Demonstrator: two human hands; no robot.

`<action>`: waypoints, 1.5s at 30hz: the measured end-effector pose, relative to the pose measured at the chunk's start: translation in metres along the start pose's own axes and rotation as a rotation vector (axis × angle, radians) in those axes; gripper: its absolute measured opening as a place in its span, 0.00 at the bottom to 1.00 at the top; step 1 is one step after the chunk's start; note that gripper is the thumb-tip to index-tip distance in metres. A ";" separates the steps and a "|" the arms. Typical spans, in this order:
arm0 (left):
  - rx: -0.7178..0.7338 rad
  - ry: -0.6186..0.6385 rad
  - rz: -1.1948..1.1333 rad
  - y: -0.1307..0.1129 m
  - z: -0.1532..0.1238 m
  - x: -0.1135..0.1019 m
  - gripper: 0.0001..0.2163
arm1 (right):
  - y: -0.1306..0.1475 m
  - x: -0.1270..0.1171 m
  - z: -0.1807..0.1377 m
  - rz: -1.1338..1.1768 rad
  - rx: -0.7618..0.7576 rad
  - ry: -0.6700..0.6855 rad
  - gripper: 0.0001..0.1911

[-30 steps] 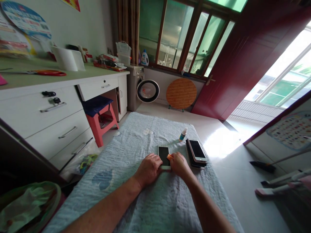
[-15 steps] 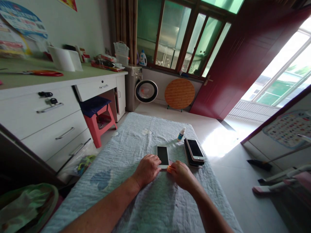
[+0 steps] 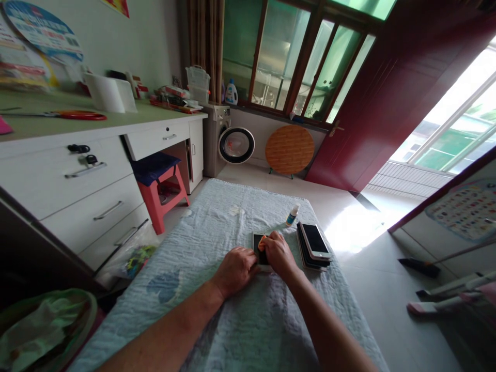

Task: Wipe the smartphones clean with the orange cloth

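Observation:
A white smartphone [image 3: 256, 237] with a dark screen lies face up on the quilted cover. My left hand [image 3: 235, 269] has its fingers curled against the phone's left edge, gripping it there; the fingertips are partly hidden. Pinched in my right hand [image 3: 279, 253] is a small orange cloth [image 3: 262, 243], pressed on the phone's screen. The hand covers the phone's right side. To the right sits a stack of phones [image 3: 315, 241], with a white-framed one on top. Beyond the stack stands a small spray bottle [image 3: 292, 216] with a white top.
A pale blue quilted cover [image 3: 217, 217] spreads beneath everything. On the left are a white desk [image 3: 89, 191] with drawers and a red stool [image 3: 155, 201]. A washing machine [image 3: 215, 139] with its door open and a round wooden tabletop [image 3: 290, 150] stand at the back.
My right hand has moved up from the phone's lower right corner onto the screen with the orange cloth. My left hand stays at the phone's left edge. The view has shifted slightly.

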State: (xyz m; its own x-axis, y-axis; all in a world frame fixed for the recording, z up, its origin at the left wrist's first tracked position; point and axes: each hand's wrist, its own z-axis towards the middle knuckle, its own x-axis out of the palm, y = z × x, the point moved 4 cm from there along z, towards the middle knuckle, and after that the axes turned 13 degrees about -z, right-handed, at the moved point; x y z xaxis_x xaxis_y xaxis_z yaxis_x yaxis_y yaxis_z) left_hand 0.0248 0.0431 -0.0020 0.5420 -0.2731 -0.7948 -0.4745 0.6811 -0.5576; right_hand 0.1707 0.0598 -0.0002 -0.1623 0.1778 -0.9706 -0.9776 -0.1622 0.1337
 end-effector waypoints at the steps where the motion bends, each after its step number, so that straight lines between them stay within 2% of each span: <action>1: -0.008 0.003 0.006 0.000 0.000 -0.001 0.09 | -0.002 0.001 0.007 -0.027 0.017 0.003 0.14; 5: -0.022 -0.013 -0.011 0.000 0.001 -0.002 0.06 | -0.001 0.005 0.027 -0.103 0.074 0.019 0.15; 9: -0.014 -0.033 -0.071 0.003 0.001 -0.003 0.07 | 0.008 0.010 0.032 -0.134 0.041 0.041 0.16; 13: 0.025 -0.024 -0.093 0.005 0.001 -0.005 0.11 | 0.010 0.010 0.030 -0.113 0.014 0.041 0.16; 20: 0.026 -0.031 -0.089 0.008 0.000 -0.003 0.09 | 0.010 0.004 0.011 -0.034 -0.073 0.040 0.14; 24: 0.008 -0.133 -0.163 0.014 -0.002 -0.001 0.20 | 0.015 -0.002 -0.009 0.037 -0.115 0.070 0.13; 29: 0.029 -0.225 -0.205 0.023 -0.002 0.003 0.33 | 0.023 -0.013 -0.024 0.134 -0.251 0.144 0.11; 33: 0.010 -0.218 -0.192 0.027 -0.003 0.007 0.36 | 0.023 -0.012 -0.013 0.078 -0.254 0.164 0.10; 38: 0.000 -0.205 -0.204 0.033 -0.003 0.011 0.38 | 0.023 -0.002 0.010 0.009 -0.229 0.083 0.10; 42: -0.036 -0.221 -0.213 0.037 -0.001 0.011 0.44 | 0.028 0.005 0.013 -0.011 -0.261 0.093 0.09; 45: -0.085 -0.205 -0.195 0.039 0.001 0.012 0.44 | 0.030 0.006 0.011 -0.039 -0.260 0.116 0.08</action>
State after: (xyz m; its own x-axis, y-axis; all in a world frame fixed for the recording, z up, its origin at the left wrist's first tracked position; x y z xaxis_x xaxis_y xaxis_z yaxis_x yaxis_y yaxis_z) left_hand 0.0135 0.0674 -0.0327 0.7533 -0.2444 -0.6106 -0.3992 0.5679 -0.7198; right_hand 0.1392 0.0663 0.0005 -0.0941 0.0793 -0.9924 -0.9133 -0.4037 0.0543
